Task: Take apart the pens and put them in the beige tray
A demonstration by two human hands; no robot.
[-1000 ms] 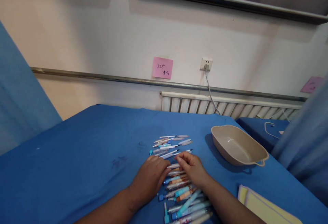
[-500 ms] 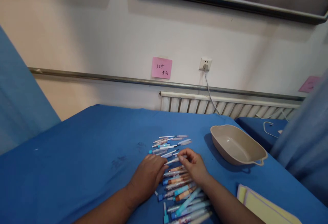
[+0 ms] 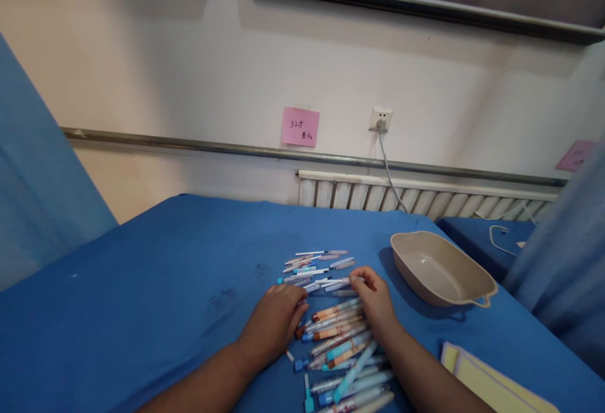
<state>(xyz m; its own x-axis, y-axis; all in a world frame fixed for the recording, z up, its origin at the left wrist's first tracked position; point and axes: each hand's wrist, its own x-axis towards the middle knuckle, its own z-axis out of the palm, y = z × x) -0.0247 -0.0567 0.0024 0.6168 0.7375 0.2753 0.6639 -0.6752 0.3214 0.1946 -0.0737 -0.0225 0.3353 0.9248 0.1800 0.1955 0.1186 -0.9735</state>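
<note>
Many slim pens point(image 3: 338, 311) lie in a column on a blue-covered table, some white, others orange, turquoise or clear with coloured ends. My right hand point(image 3: 378, 302) is on the column's right side, its thumb and forefinger pinched at the right end of a white pen point(image 3: 331, 281). Across from it, on the left side, my left hand point(image 3: 274, 318) rests low with its fingers curled by the pens' left ends. Its fingertips are partly hidden, and what they hold, if anything, does not show. Below the hands, a turquoise pen point(image 3: 354, 372) lies slantwise over others.
A beige plastic basin point(image 3: 442, 268) stands to the right of the pens. Yellow sheets with purple edges point(image 3: 486, 378) lie at the lower right. Behind the blue-covered table point(image 3: 165, 287) are a white radiator point(image 3: 359, 192) and a plugged-in cable point(image 3: 387, 167). Blue curtains hang on both sides.
My right hand has moved right and slightly away from me, apart from my left hand. The white pen between them now lies farther up the column. My left hand has barely moved.
</note>
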